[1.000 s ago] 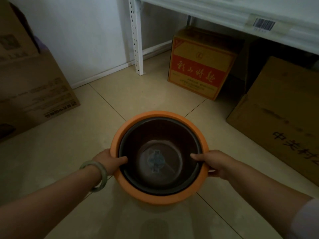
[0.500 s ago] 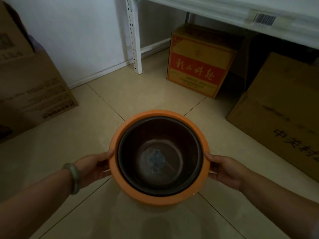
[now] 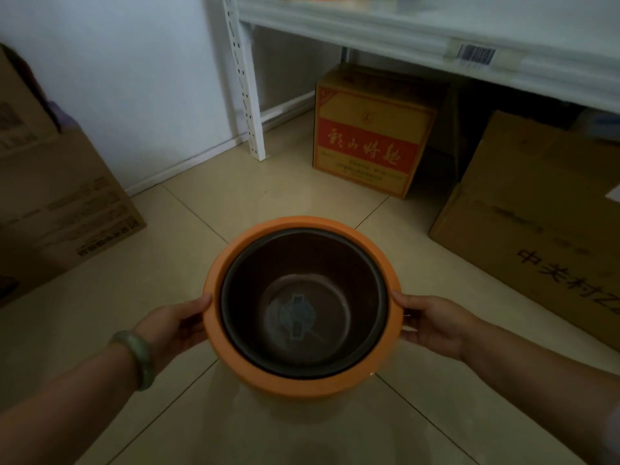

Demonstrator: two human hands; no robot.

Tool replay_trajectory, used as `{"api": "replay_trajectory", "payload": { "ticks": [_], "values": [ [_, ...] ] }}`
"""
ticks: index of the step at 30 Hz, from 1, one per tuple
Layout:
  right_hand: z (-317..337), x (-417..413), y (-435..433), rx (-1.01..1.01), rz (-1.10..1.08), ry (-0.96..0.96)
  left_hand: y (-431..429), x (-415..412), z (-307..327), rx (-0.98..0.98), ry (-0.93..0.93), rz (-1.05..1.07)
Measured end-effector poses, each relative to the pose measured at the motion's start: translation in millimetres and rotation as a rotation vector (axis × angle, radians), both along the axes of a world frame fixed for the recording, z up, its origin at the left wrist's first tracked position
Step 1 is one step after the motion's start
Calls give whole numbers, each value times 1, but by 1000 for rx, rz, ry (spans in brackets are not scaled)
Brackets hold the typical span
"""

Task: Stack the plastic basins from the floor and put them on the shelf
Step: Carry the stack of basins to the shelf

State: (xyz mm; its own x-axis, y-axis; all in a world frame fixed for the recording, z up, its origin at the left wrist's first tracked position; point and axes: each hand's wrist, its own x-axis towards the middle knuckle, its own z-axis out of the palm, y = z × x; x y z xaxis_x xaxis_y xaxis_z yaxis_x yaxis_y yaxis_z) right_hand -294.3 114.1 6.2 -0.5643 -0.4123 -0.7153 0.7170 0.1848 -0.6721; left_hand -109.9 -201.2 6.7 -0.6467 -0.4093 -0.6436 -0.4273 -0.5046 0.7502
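An orange plastic basin (image 3: 235,370) sits in the middle of the view with a dark brown basin (image 3: 355,273) nested inside it; a pale label shows on the inner bottom. My left hand (image 3: 174,325), with a green bangle on the wrist, grips the orange rim on its left side. On the opposite side my right hand (image 3: 432,325) grips the rim. The stack is held above the tiled floor. The white shelf (image 3: 385,35) runs across the top right, above and beyond the basins.
A yellow and red carton (image 3: 369,135) stands under the shelf beside its white perforated post (image 3: 246,92). A large brown carton (image 3: 536,213) lies at the right. Another brown carton (image 3: 57,196) stands at the left against the white wall.
My thumbs have left the inside of the inner basin and both hands now grip the outer orange rim. The view has tilted up, showing more of the shelf.
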Motion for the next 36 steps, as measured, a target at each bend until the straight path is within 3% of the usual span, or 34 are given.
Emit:
{"api": "replay_trajectory", "payload": {
  "ticks": [11, 17, 22, 30, 36],
  "values": [
    [82, -19, -10, -14, -99, 309, -11, -21, 70, -211, 245, -8],
    [147, -31, -10, -151, -163, 395, -12, -45, 144, -213, 393, 106],
    [205, -43, -3, -256, -177, 388, -8, -66, 209, -243, 449, 101],
    [307, -79, 28, -295, -239, 488, 19, -121, 318, -284, 437, 2],
    [359, -118, 71, -305, -332, 564, 61, -189, 369, -250, 531, -77]
  ]
}}
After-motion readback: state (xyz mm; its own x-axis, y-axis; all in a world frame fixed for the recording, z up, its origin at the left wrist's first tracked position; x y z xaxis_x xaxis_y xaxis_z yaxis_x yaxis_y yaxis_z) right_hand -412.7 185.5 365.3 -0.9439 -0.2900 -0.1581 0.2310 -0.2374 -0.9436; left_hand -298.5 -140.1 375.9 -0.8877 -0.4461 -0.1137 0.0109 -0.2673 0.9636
